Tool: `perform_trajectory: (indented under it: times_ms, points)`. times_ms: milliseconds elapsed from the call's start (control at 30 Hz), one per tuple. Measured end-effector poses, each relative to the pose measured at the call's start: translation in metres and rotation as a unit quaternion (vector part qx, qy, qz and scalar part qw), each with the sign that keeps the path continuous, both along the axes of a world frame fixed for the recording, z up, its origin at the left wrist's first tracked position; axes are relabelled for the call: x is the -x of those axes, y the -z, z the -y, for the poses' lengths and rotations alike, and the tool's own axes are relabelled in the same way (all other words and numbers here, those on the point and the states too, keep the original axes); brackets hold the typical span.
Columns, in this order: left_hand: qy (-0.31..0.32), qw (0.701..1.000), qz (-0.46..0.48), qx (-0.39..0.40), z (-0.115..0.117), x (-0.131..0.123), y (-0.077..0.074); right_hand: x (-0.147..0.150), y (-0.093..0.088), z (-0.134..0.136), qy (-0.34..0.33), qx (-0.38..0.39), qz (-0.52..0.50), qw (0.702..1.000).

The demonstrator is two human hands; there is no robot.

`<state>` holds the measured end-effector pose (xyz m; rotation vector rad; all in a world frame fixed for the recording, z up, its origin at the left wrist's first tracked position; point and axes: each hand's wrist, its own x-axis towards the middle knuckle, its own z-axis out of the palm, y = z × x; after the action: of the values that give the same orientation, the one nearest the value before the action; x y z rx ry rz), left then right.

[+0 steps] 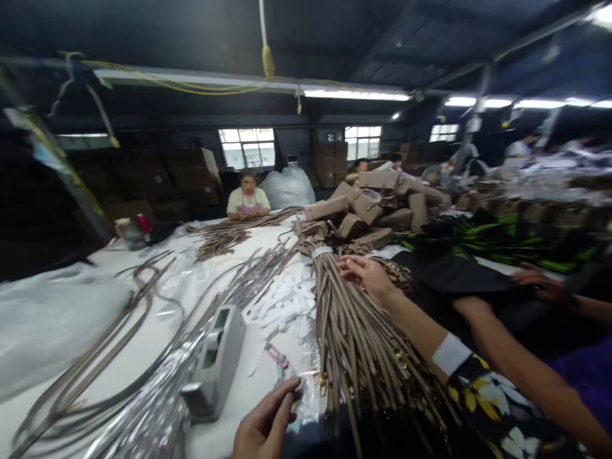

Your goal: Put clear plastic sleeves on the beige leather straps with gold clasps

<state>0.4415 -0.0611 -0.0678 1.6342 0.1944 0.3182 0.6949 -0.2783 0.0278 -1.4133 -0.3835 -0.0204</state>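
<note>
My left hand (266,424) is low at the front edge, its fingers pinched on a small clear plastic bag (306,390) with a gold-coloured fitting in it. My right hand (366,275), on an arm in a floral sleeve, reaches out over a thick bundle of tan straps (349,344). Its fingers close on a strap near the white band (321,252) that ties the bundle's far end. The bundle fans out towards me, with gold buckles at its near end.
A grey tape dispenser (215,357) stands left of my left hand among silver plastic sleeves (157,408), loose straps and white paper scraps (287,303). Tan bags (363,207) pile up beyond. A co-worker's arm (526,373) in purple lies on dark fabric at right. Another person (248,197) sits far across the table.
</note>
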Motion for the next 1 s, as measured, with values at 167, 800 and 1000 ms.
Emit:
perform_trajectory:
  times_ms: [167, 800, 1000]
  points:
    - [-0.141, 0.985, 0.02, -0.098, -0.082, 0.021, -0.012, 0.07, 0.068, -0.074, -0.242, 0.153, -0.045, 0.957]
    - [-0.295, 0.875, -0.175, -0.342, -0.25, 0.033, -0.01, 0.169, 0.109, -0.152, -0.487, 0.283, 0.17, 0.809]
    - [-0.279, 0.929, -0.073, -0.23, -0.218, 0.046, -0.051, 0.214, 0.099, -0.197, -0.45, 0.181, 0.116, 0.867]
